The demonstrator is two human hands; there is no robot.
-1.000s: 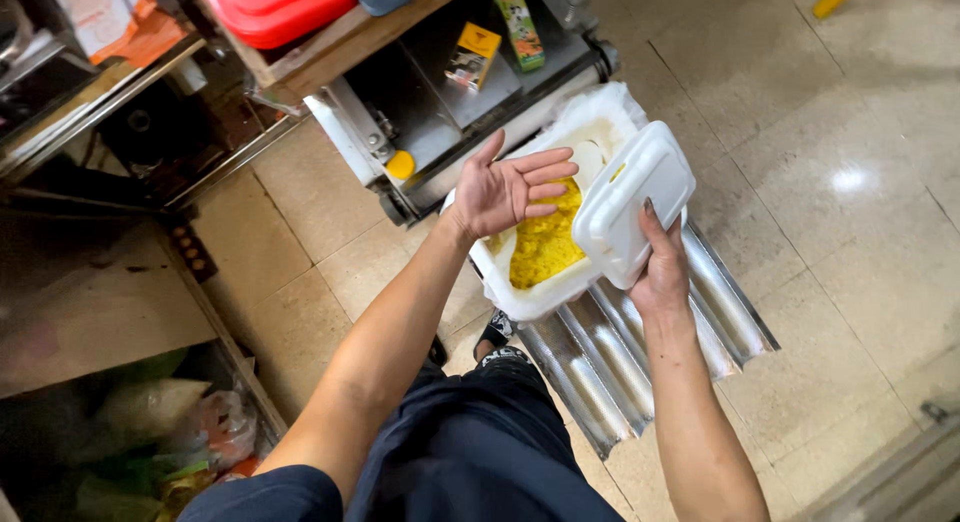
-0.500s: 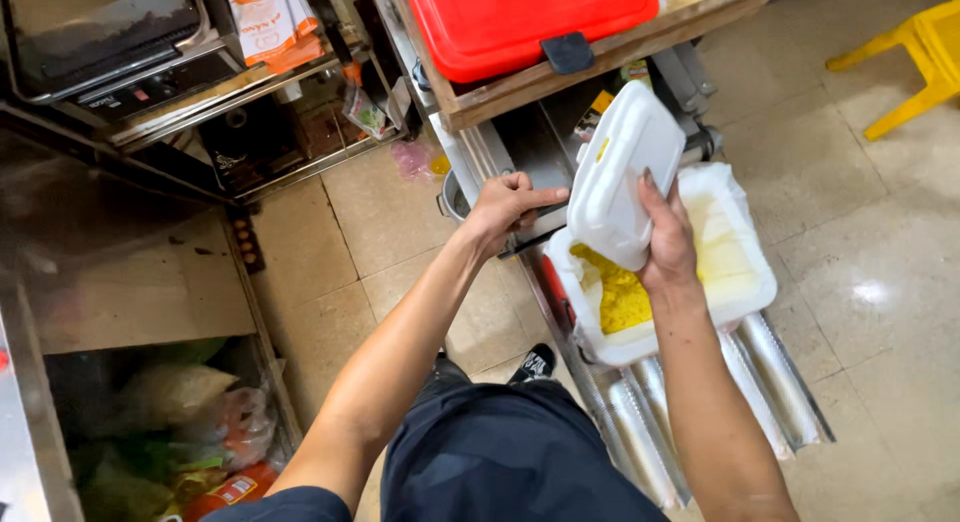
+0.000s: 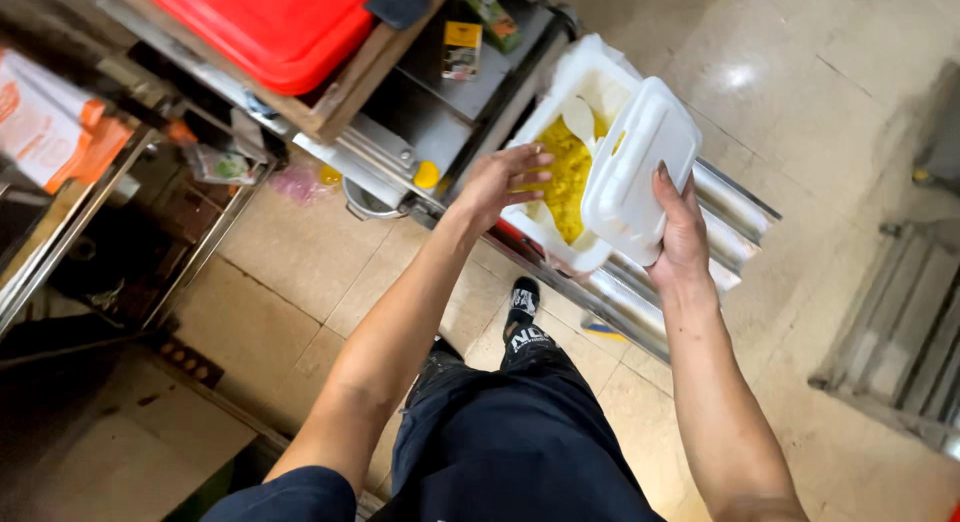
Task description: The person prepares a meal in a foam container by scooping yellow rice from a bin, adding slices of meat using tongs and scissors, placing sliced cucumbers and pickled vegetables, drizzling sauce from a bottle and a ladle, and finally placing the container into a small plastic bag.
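Seen from above, the right hand (image 3: 680, 244) grips a white foam lid (image 3: 640, 172) half-raised over its tray of yellow food (image 3: 566, 170), the left hand (image 3: 502, 180) resting fingers spread on the tray's near rim; closing looks next.

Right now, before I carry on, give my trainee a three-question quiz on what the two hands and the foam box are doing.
1. True or false: the right hand grips the lid of the white foam box.
2. What colour is the food in the box?
A. green
B. yellow
C. brown
3. Fill in: the left hand is spread open at the box's near ____.

Key:
1. True; the lid stands raised.
2. B.
3. Edge; whether it touches the foam cannot be told. The box rests on metal rails.
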